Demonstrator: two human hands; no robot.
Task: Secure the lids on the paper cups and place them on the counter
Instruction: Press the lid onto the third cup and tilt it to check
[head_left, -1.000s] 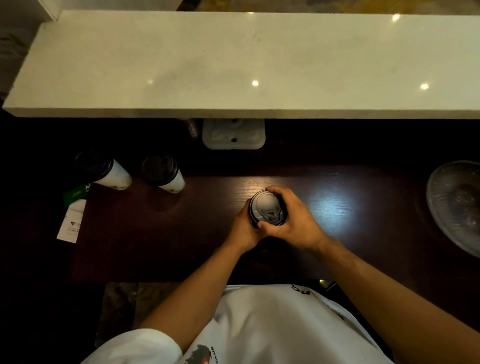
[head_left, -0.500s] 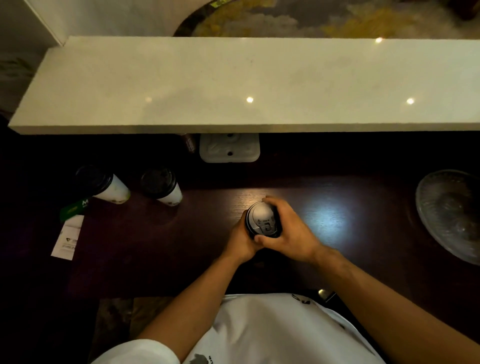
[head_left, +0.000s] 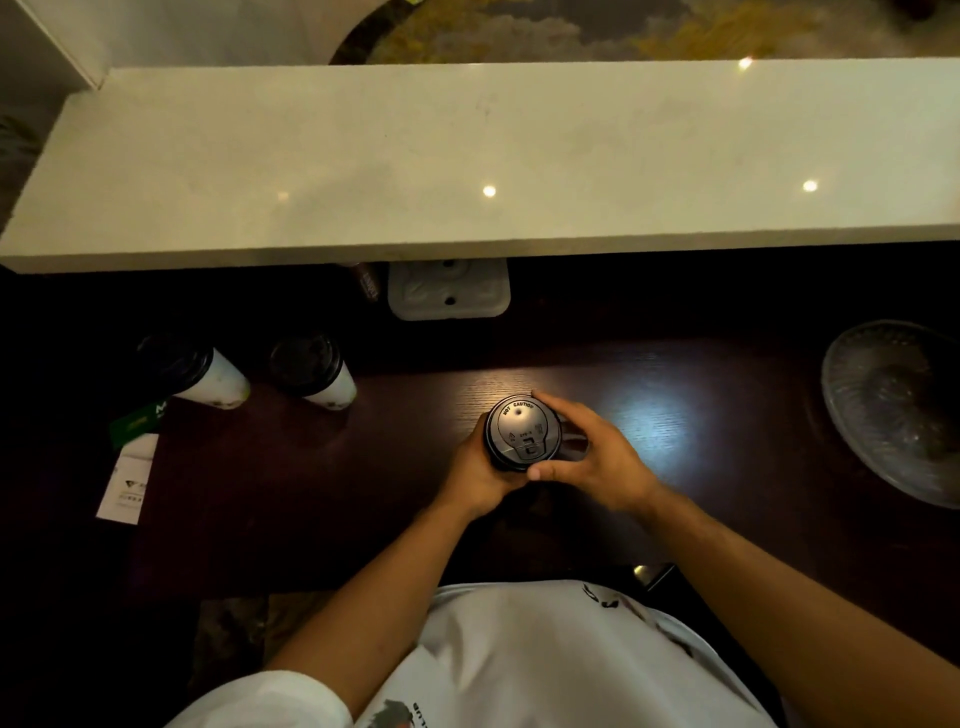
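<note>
The head view is dim, and much is lost to shadow. The body of the paper cup with a black plastic lid (head_left: 521, 432) is hidden beneath that lid and between the hands, so only the lid top, embossed with a caution mark, can be read. Two more white paper cups with black lids (head_left: 193, 370) (head_left: 311, 370) are seen toward the far left of the dark wooden bench (head_left: 322, 478), their lids barely made out against the gloom. A white paper slip (head_left: 127, 480) and a green card (head_left: 139, 420) lie near the left edge. A clear patterned glass dish (head_left: 898, 410) is cut off at the right edge. A pale moulded tray (head_left: 448, 291) is partly tucked under the raised white stone counter (head_left: 467, 161), which runs along the far edge of the bench and carries spots of reflected light. A patterned floor is glimpsed beyond the counter.

The lidded cup is held near the middle of the bench. The left hand (head_left: 475, 475) is wrapped round its near left side. The right hand (head_left: 597, 457) is curved about the lid rim, thumb at the near edge and fingertips at the far edge, fingers loosely bent.
</note>
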